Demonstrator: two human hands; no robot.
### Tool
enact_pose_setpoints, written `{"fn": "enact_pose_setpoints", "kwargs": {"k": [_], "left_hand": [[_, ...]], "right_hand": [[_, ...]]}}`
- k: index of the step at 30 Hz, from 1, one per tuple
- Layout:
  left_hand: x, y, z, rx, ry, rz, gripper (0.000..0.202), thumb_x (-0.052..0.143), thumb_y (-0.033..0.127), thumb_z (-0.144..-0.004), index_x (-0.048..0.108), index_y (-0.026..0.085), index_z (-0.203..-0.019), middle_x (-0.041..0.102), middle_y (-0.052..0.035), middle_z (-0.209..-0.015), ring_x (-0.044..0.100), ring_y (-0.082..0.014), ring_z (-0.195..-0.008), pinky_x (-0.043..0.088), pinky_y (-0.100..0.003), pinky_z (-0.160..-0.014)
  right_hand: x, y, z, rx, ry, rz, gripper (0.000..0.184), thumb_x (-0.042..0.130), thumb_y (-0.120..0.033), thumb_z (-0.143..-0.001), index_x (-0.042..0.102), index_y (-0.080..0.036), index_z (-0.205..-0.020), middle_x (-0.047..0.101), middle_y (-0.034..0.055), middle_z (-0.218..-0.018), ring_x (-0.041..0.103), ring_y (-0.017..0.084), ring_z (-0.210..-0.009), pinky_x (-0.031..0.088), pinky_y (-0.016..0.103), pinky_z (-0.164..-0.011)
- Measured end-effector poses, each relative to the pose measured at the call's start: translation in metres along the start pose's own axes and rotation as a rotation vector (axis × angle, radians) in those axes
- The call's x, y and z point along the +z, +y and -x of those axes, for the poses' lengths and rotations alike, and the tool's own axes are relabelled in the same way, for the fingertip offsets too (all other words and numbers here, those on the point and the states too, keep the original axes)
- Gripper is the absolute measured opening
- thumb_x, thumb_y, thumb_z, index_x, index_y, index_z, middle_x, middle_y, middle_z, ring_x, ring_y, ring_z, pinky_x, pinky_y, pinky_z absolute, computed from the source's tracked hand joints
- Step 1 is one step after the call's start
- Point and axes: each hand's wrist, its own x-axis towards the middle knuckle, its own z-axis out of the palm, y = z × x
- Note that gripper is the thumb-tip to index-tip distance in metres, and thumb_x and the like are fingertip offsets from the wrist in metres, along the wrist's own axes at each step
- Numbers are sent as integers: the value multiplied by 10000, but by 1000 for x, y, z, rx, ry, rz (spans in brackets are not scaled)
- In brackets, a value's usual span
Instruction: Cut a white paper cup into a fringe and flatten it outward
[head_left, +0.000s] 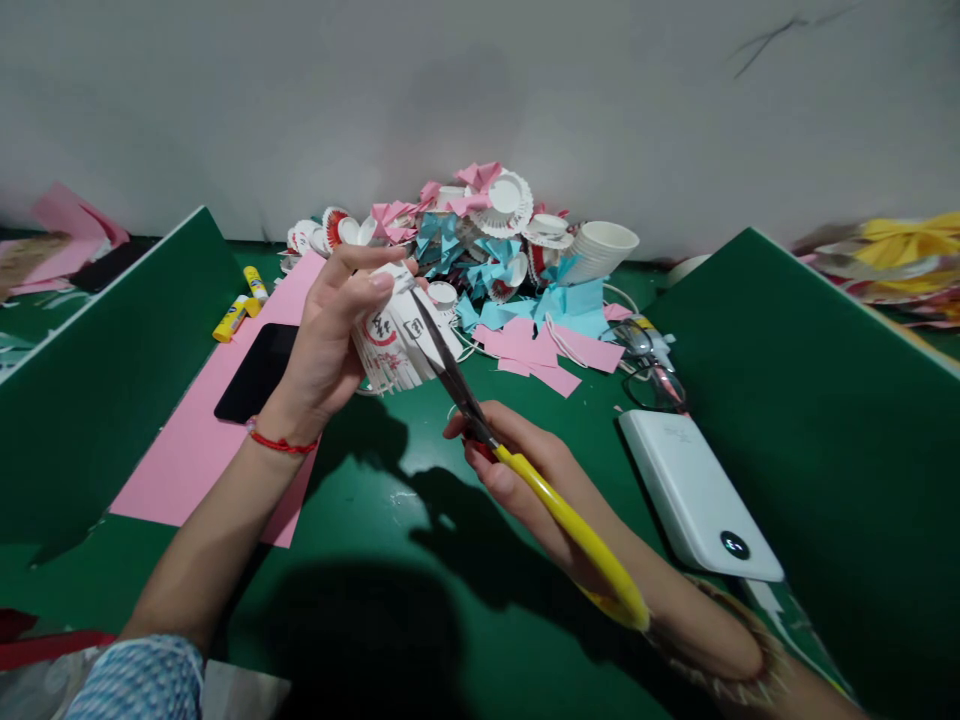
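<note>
My left hand (pixel 330 330) grips a white paper cup (pixel 397 345) with red and black print. Its side is slit into narrow strips that hang toward the table. In my right hand (pixel 525 465) is a pair of scissors (pixel 577 520) with yellow handles. The dark blades lie against the cup's side, pointing up toward its base near my left fingers. Whether the blades are parted around a strip I cannot make out clearly. Both hands are raised above the green table (pixel 367 610).
Pink paper (pixel 172 470) lies left under a black phone (pixel 259 375), near yellow glue sticks (pixel 231 318). Cut cups with pink and blue paper (pixel 491 265) pile at the wall beside stacked cups (pixel 604 250). Glasses (pixel 652 388) and a white power bank (pixel 690 490) sit right. Green dividers (pixel 795 400) flank me.
</note>
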Motion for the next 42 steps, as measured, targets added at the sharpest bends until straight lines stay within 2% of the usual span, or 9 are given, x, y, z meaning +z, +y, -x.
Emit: {"fn": "enact_pose_setpoints", "kwargs": {"k": [2, 6, 10, 13, 24, 35, 42], "left_hand": [[1, -1, 0, -5, 24, 0, 104, 695, 277, -718, 630, 207, -759, 680, -22, -805, 673, -248, -978, 555, -336, -776], [3, -4, 0, 9, 54, 26, 90, 657, 272, -746, 616, 194, -732, 696, -4, -777, 697, -212, -903, 566, -310, -738], [4, -7, -1, -18, 94, 45, 170, 667, 314, -733, 552, 193, -701, 710, -3, -849, 669, -220, -1016, 548, -354, -867], [3, -10, -2, -30, 108, 44, 218, 695, 330, -705, 526, 193, -698, 713, -2, -871, 665, -224, -1037, 536, -359, -900], [0, -12, -3, -43, 102, 35, 263, 726, 353, -682, 510, 202, -682, 716, 3, -851, 685, -228, -975, 554, -343, -828], [2, -12, -2, -23, 95, 42, 254, 713, 325, -688, 494, 199, -663, 695, 10, -815, 684, -221, -969, 554, -346, -833], [3, -13, -2, -33, 83, 30, 238, 709, 357, -694, 524, 207, -699, 709, 2, -793, 692, -230, -931, 560, -353, -785]], "right_hand": [[0, -1, 0, 8, 1, 23, 602, 351, -720, -853, 515, -150, -955, 385, -35, -609, 338, 116, -539, 288, 249, -486], [-1, -3, 0, 23, -2, 27, 602, 329, -729, -853, 513, -162, -936, 378, -41, -591, 338, 115, -529, 290, 246, -481], [-1, -2, 0, 11, 13, 59, 568, 343, -709, -862, 513, -170, -922, 382, -44, -586, 334, 112, -526, 285, 240, -477], [0, 0, 1, 14, 22, 72, 550, 361, -692, -868, 518, -167, -913, 384, -46, -580, 330, 110, -521, 284, 240, -477], [3, 4, 3, 19, 48, 85, 543, 353, -708, -862, 506, -186, -849, 361, -49, -567, 302, 108, -517, 261, 238, -463], [5, 1, 0, 19, 113, 152, 594, 369, -745, -824, 530, -177, -767, 389, -39, -538, 307, 103, -492, 279, 224, -449], [6, 1, 0, 15, 128, 168, 533, 399, -688, -847, 494, -187, -689, 369, -41, -520, 289, 100, -485, 275, 218, -437]]}}
